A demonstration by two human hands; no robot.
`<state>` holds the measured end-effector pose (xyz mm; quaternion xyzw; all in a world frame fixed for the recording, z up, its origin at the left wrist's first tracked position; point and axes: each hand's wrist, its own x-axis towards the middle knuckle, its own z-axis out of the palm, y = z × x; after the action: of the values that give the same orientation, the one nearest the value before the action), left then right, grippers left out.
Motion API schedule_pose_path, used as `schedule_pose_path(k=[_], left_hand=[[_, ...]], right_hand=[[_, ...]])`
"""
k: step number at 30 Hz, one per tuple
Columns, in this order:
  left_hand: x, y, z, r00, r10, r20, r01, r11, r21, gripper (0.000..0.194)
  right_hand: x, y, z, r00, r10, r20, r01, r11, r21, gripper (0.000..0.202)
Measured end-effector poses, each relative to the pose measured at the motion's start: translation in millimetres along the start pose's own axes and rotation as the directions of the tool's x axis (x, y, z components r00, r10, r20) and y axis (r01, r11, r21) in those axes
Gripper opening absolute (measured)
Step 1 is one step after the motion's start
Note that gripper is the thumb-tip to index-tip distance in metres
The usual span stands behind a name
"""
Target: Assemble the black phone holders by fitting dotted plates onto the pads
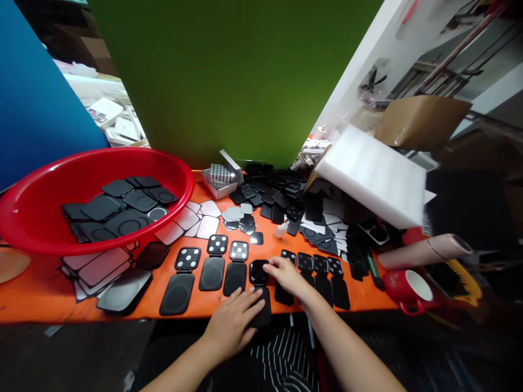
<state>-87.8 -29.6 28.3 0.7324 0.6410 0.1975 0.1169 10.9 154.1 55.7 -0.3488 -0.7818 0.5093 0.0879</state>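
Observation:
A folding black pad lies unfolded at the table's front edge, with a small square panel (259, 271) hinged above a larger lower panel (262, 307). My left hand (235, 318) rests with flat, extended fingers over the left side of that lower panel. The thumb and fingers of my right hand (284, 274) pinch the right edge of the square panel. To the left stand similar unfolded pads (177, 294) whose small squares carry white dots (188, 258). More dotted pads (340, 293) lie right of my right hand, one partly hidden beneath it.
A red basin (186, 179) holding black pads (141, 200) occupies the left. Beyond my hands are a small bottle (281, 230), silvery plates (232, 214), a box of small cylinders (220, 179) and heaped black parts (281, 190). A red mug (394, 288) and white foam block (373, 177) stand right.

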Motion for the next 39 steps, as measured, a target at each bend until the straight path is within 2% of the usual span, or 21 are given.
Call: schedule_pose_path(k=[4,19,25,34,39], left_hand=[[0,1,-0.5,1.000,-0.013,0.006,0.013,1.000,-0.008,0.059],[2,2,-2.4,0.997,-0.049,0.052,0.053,0.997,-0.060,0.059],[1,1,-2.5,0.997,-0.051,0.063,0.055,0.996,-0.065,0.059],[3,1,-3.1,0.998,-0.041,0.046,0.044,0.996,-0.080,0.059],[2,1,-1.0,0.998,-0.052,0.045,0.055,0.997,-0.062,0.058]], right_hand=[[2,4,9,0.999,0.018,0.028,-0.017,0.999,-0.041,0.022],[4,6,8,0.994,0.090,0.055,-0.073,0.963,-0.260,0.024],[6,2,10,0.993,0.115,0.010,-0.102,0.917,-0.385,0.026],[9,-10,11,0.995,0.095,0.031,-0.063,0.831,-0.553,0.025],[11,-18,13,0.996,0.085,0.014,-0.056,0.759,-0.649,0.040]])
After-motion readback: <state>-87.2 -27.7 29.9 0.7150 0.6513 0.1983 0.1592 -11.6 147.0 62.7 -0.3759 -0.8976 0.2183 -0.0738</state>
